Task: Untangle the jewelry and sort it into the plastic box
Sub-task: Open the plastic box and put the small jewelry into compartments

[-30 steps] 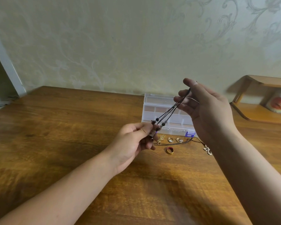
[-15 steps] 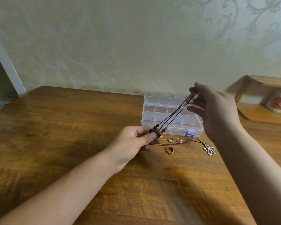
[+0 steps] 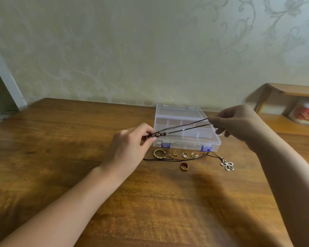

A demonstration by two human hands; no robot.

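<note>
A black cord necklace (image 3: 187,126) with brown beads is stretched taut in the air above the clear plastic box (image 3: 210,142). My left hand (image 3: 132,147) pinches its beaded end, and my right hand (image 3: 239,123) pinches the far end of the cords. On the table in front of the box lie a gold twisted bracelet (image 3: 158,153), a small gold chain (image 3: 173,155), two gold earrings (image 3: 189,155), a red and gold ring (image 3: 184,166) and a second black cord with a silver flower pendant (image 3: 227,165).
The box has blue latches and its lid lies open behind it, close to the wall. A wooden shelf (image 3: 292,125) with a white and red object stands at the right. The brown wooden table (image 3: 61,157) spreads to the left and towards me.
My right hand has moved right and down, my left hand left. The beaded cord now runs almost level over the box, and the bracelet on the table has come into sight.
</note>
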